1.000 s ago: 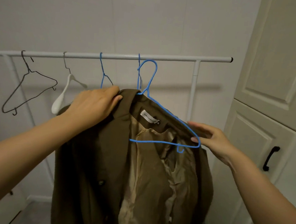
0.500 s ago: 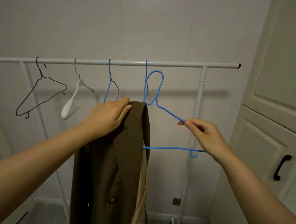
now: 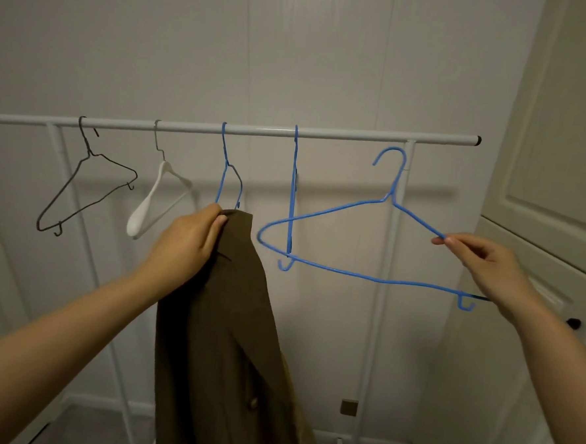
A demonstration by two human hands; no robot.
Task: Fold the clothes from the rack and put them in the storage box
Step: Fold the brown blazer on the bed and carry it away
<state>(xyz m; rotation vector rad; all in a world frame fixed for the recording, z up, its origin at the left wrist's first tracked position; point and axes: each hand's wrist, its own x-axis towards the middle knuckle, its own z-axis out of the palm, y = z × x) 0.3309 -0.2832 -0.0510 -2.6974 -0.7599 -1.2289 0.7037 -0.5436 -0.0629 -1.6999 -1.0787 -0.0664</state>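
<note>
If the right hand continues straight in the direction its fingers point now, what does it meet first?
The right hand points up-left, pinching the blue hanger. Its line likely reaches the rack's white upright post first, though depth is unclear.

A white clothes rack stands against the wall. Four hangers hang from its top bar: a dark wire hanger at the left, then a white hanger, then two blue hangers.
</note>
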